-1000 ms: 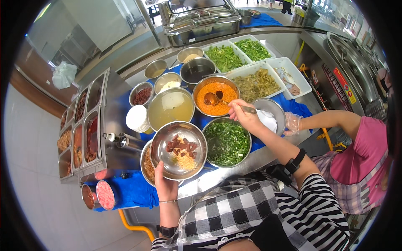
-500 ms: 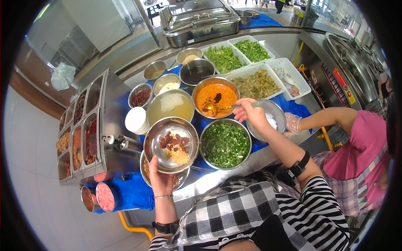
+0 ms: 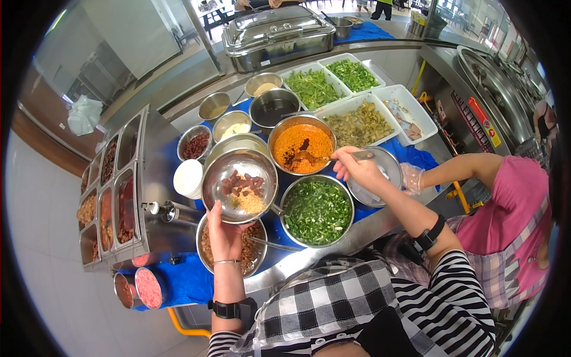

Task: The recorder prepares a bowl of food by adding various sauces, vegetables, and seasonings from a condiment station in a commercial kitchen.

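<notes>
My left hand (image 3: 223, 229) grips the near rim of a steel bowl (image 3: 209, 185) that holds reddish-brown pieces and yellow crumbs. This bowl is raised over a bowl of brown mince (image 3: 254, 253) and partly covers a pot of pale liquid (image 3: 241, 141). In my right hand (image 3: 355, 168) is the handle of a ladle (image 3: 351, 156). Its head dips into a steel pot of orange chilli sauce (image 3: 318, 134), which has a dark patch of oil. Just nearer stands a pot of chopped green herbs (image 3: 317, 211).
A co-worker's gloved hand (image 3: 411, 178) holds a bowl with white contents (image 3: 380, 193) at my right. White trays of greens (image 3: 312, 88) and pickled vegetables (image 3: 360, 124) lie beyond. A compartmented steel rack (image 3: 146, 169) stands left; a covered chafing dish (image 3: 279, 35) stands at the back.
My left hand has moved the bowl slightly up and left, uncovering more of the mince. The ladle's shiny, liquid-filled head has sunk into the chilli sauce.
</notes>
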The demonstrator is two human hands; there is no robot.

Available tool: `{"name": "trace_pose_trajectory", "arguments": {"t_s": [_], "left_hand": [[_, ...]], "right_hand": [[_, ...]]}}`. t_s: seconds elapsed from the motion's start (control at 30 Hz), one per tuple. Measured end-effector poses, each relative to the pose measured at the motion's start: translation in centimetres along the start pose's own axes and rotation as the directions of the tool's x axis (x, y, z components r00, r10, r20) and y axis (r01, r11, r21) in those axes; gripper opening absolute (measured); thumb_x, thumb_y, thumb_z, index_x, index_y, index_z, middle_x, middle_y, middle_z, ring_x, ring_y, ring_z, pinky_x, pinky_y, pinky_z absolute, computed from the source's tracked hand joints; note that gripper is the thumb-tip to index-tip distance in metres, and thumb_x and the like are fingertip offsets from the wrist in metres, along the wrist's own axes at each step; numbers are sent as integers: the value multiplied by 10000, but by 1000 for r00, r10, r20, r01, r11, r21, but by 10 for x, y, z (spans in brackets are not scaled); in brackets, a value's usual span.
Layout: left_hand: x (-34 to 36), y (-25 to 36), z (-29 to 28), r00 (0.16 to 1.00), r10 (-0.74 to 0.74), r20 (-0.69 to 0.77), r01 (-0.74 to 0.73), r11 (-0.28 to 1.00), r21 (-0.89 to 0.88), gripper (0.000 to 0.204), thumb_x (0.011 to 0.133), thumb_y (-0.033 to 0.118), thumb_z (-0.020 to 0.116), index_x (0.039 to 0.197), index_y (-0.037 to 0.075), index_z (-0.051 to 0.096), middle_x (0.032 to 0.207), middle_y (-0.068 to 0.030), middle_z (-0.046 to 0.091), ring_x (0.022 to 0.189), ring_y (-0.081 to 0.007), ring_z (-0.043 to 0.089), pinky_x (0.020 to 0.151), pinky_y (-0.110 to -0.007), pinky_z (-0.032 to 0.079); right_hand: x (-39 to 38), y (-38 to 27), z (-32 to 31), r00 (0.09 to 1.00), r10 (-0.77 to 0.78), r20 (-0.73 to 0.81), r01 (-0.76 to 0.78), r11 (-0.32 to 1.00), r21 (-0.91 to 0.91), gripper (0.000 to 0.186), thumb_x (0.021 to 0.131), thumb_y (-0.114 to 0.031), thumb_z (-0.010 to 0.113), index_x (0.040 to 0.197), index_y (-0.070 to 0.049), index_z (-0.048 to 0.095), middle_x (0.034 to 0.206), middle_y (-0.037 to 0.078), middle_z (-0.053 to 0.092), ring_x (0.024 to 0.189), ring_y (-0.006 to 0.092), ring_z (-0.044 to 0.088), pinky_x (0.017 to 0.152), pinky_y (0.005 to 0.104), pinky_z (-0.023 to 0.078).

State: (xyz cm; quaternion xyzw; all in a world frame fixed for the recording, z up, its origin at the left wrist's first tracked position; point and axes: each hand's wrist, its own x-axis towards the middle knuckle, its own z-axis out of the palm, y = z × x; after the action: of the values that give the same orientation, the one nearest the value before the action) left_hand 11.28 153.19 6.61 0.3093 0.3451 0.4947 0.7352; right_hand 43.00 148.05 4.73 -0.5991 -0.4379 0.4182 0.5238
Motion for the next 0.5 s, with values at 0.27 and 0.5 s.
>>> {"name": "trace_pose_trajectory", "arguments": {"t_s": [0.27,0.5], "left_hand": [[9,-3,-1,1000,-17,-23,16,1000,-18,461,853,302,521,1217,66,363,1145,-147,510,929,-272,601,587,-373,579],[20,-6,8,999,-29,-30,32,993,111,485,842,353,518,1226,69,433,1150,-107,538,973,-256,581,630,-379,550]], "right_hand": [[5,-11,-10,977,166,-134,-139,972,190,296,922,-268,435,984,-1,545,723,108,606,557,146,590,486,239,472],[12,-18,-19,966,81,-247,-29,978,209,310,893,-270,464,979,15,549,727,146,611,548,182,604,451,254,474]]}}
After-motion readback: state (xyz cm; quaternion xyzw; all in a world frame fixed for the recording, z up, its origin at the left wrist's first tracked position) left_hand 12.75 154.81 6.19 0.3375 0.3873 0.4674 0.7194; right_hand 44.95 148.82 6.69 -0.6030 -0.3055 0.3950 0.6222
